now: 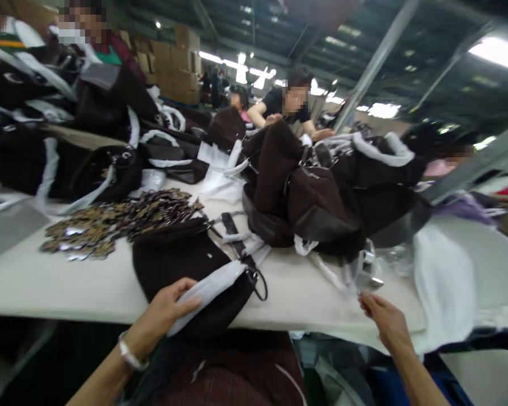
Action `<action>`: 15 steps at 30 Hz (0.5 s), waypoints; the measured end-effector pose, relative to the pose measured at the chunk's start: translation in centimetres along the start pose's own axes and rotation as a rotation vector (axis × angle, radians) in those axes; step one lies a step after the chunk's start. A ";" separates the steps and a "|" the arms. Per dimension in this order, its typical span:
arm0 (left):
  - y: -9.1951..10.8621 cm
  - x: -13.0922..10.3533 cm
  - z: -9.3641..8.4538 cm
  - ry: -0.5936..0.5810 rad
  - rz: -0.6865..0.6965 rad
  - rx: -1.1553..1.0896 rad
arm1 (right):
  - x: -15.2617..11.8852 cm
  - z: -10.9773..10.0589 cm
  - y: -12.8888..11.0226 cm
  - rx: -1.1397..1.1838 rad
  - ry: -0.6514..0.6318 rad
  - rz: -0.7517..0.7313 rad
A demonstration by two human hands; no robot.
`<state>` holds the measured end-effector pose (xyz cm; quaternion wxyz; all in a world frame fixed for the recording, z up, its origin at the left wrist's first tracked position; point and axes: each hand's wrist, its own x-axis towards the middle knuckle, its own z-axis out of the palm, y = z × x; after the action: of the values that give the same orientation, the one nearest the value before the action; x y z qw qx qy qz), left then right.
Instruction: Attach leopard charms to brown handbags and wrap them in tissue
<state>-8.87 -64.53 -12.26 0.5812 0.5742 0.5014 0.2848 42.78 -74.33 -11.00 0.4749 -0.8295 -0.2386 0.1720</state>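
Note:
A dark brown handbag (169, 254) lies on the near edge of the table in front of me. One of its straps (214, 282) is wrapped in white film, and my left hand (173, 304) grips it between thumb and fingers. Off to the right, my right hand (383, 316) is closed in a pinch at the table edge. Just beyond its fingertips is a small shiny silver piece (370, 279) with clear plastic around it. What the pinched fingers hold, if anything, is too small and blurred to make out.
Flat metallic and brown pieces (122, 220) lie heaped behind the handbag. A pile of dark bags (317, 208) stands centre right, more bags (63, 163) at left. White sheeting (444, 282) hangs over the right edge. Across the table a person (298, 104) leans over the pile.

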 end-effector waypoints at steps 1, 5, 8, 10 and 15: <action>0.1 -0.1 0.1 0.011 -0.006 -0.044 | -1.9 2.0 -1.5 0.044 -0.107 -0.006; -0.1 -0.3 0.4 0.018 -0.059 -0.148 | -13.2 11.4 -9.3 0.173 -0.593 -0.166; -0.1 -0.5 0.5 0.024 -0.035 -0.125 | -21.0 17.0 -13.7 0.249 -0.910 -0.217; -0.1 -0.6 0.6 0.037 0.011 -0.107 | -23.6 19.8 -14.6 0.272 -1.009 -0.254; -0.4 -0.9 0.8 0.073 0.055 -0.054 | -23.8 23.1 -12.9 0.033 -0.908 -0.339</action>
<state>-8.54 -65.70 -12.54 0.5698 0.5611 0.4985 0.3347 8.32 -65.71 -9.67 0.3572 -0.6123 -0.5508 0.4405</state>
